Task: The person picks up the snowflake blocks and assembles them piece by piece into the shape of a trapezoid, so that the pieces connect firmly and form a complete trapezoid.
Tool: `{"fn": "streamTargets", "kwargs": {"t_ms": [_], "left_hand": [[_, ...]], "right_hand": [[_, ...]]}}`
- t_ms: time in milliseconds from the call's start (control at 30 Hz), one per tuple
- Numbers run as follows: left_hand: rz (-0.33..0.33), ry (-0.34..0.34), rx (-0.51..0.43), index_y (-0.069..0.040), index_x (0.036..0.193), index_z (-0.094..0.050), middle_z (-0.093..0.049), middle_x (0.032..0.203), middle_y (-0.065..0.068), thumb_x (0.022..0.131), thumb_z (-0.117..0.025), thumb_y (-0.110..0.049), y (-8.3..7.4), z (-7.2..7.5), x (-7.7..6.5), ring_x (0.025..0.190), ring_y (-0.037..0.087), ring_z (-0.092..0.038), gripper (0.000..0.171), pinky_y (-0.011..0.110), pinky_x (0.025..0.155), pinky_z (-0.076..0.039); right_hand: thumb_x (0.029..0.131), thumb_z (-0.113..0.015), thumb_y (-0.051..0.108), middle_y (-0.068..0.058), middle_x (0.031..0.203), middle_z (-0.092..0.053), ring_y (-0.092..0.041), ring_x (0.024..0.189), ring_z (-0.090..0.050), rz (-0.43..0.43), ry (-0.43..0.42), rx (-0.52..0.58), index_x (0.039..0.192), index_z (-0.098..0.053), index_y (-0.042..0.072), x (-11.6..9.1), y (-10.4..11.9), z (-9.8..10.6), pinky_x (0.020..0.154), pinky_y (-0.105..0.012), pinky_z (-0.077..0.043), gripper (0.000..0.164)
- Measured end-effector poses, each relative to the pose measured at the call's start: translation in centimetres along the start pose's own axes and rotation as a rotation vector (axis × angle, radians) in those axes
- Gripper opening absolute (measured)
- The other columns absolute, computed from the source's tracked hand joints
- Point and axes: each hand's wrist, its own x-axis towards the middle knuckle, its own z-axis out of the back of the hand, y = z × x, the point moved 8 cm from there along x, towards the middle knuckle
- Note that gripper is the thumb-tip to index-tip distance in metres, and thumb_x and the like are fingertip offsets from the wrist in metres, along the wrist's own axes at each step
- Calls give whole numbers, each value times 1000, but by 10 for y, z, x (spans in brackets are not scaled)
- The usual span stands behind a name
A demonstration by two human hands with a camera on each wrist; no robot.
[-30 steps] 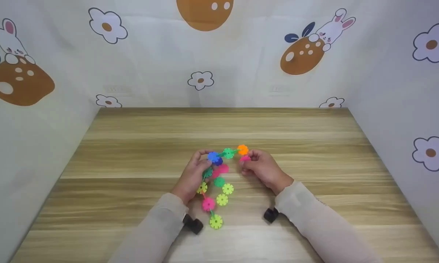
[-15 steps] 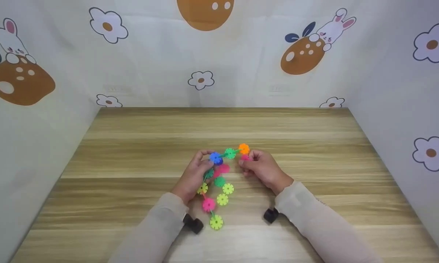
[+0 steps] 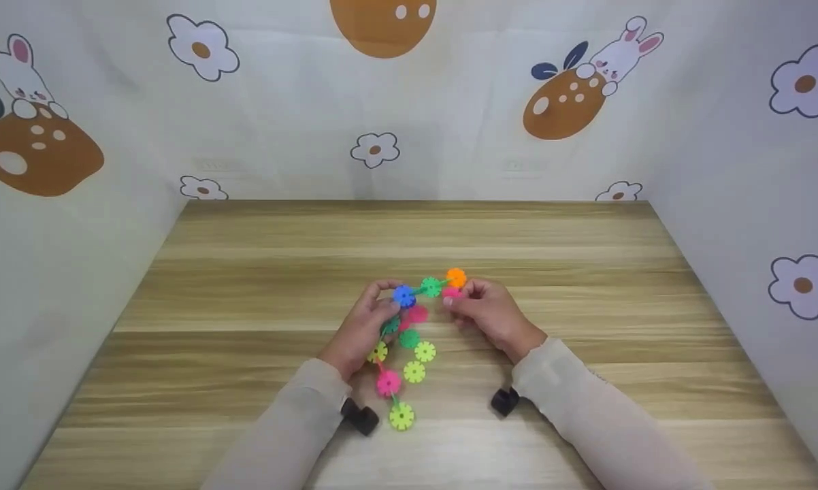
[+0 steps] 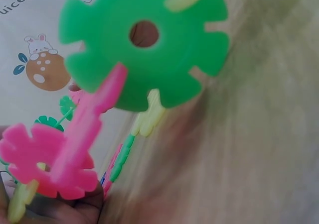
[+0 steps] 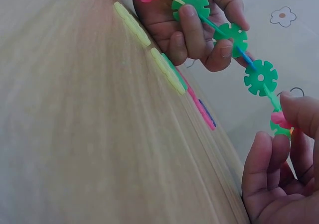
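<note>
A chain of slotted plastic snowflake discs runs through my left hand [image 3: 363,325]. Fingers and thumb grip it near a blue disc [image 3: 403,296], and a green disc [image 3: 431,287] and an orange disc [image 3: 456,277] follow toward the right. The chain's other end hangs below with a pink disc [image 3: 388,383] and a yellow-green disc [image 3: 401,416]. My right hand [image 3: 492,314] pinches a pink disc [image 5: 279,119] at the chain's right end; whether it is slotted in, I cannot tell. A green disc [image 4: 144,50] fills much of the left wrist view.
Loose discs lie on the wooden table [image 3: 246,272] between the hands: pink [image 3: 418,314], green [image 3: 410,338] and two yellow-green ones [image 3: 424,351], with a blue one [image 5: 207,112] in the right wrist view. Black wrist-camera mounts [image 3: 504,401] hang below both sleeves.
The blue and green discs of the chain have shifted slightly right. The pink disc in my right fingers has moved a little left. Both hands stay almost in place.
</note>
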Motion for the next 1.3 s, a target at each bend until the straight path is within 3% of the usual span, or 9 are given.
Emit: {"fn": "streamTargets", "kwargs": {"t_ms": [133,533,767,1000,1300], "left_hand": [[-10,5,-2,-29,143,-53,-64,121,8,110,-50,-25,-1,-1,0,110,23,-56,33,34,88,-46],[37,-6,-2,-34,142,-52,-65,137,4,111,-50,-30,-1,1,-2,128,26,-56,32,46,103,-46],[-41,16,3,-27,142,-52,-64,126,13,110,-50,-23,-3,-1,0,108,25,-57,32,37,89,-48],[-33,15,8,-28,142,-52,-63,121,12,111,-51,-24,-2,-1,0,103,24,-56,32,34,84,-47],[-16,22,14,-29,142,-51,-65,130,12,110,-52,-24,0,-1,1,111,26,-58,32,35,87,-48]], "right_hand": [[91,-79,5,-5,79,-66,-17,66,-62,6,-34,-2,77,-52,9,0,-1,2,64,-27,-59,31],[89,-71,-4,-3,82,-66,-19,73,-63,31,-38,49,73,-45,10,2,1,1,70,-27,-59,33],[87,-66,-8,-3,82,-65,-19,80,-62,57,-9,30,68,-46,9,3,1,-2,67,-26,-54,32],[90,-66,-4,-5,85,-65,-24,91,-65,44,45,-18,67,-47,8,3,1,-6,68,-27,-55,32],[93,-77,6,-2,76,-63,-20,74,-59,48,56,-39,71,-54,9,1,4,-5,69,-27,-56,32]]}}
